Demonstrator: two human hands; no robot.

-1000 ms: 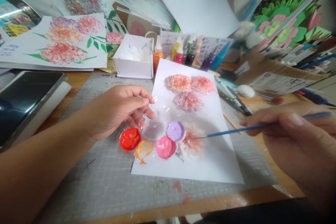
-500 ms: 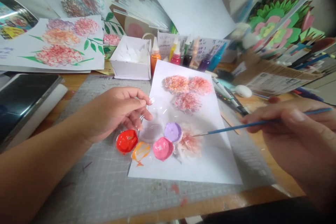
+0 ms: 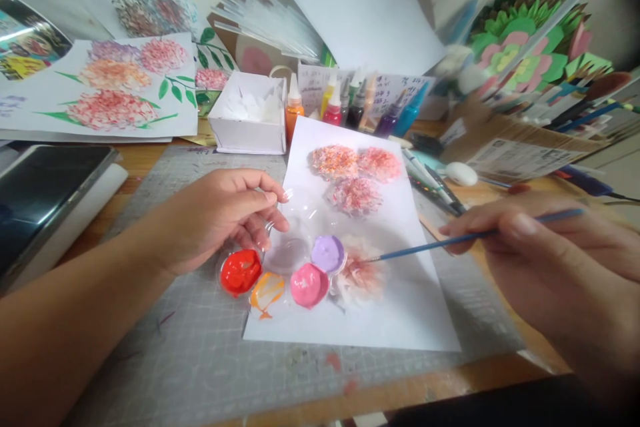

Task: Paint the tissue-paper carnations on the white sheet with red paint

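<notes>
My right hand (image 3: 535, 260) is closed around a thin blue paintbrush (image 3: 440, 243). The brush tip touches, or is just above, a pale flower (image 3: 359, 273) with a reddish centre near the lower part of the white sheet (image 3: 350, 330). Pinched at its left rim by my left hand (image 3: 240, 213) is a clear plastic paint palette (image 3: 287, 248), held above the sheet's left side. Its wells hold red paint (image 3: 241, 272), thin orange paint (image 3: 267, 291), pink paint (image 3: 309, 285) and lilac paint (image 3: 328, 253). Further up the sheet are three speckled pink and orange flowers (image 3: 354, 195).
Under the sheet lies a grey cutting mat (image 3: 200, 360). Behind stand a white box (image 3: 247, 130) and several paint bottles (image 3: 333, 107). A tablet-like dark device (image 3: 55, 190) lies at left. A cardboard box of brushes (image 3: 535, 147) stands at right beside a white egg-shaped object (image 3: 461, 174).
My right hand has shifted a little left and down, tilting the brush slightly, while the tip stays at the pale flower. My left hand and the palette are almost still.
</notes>
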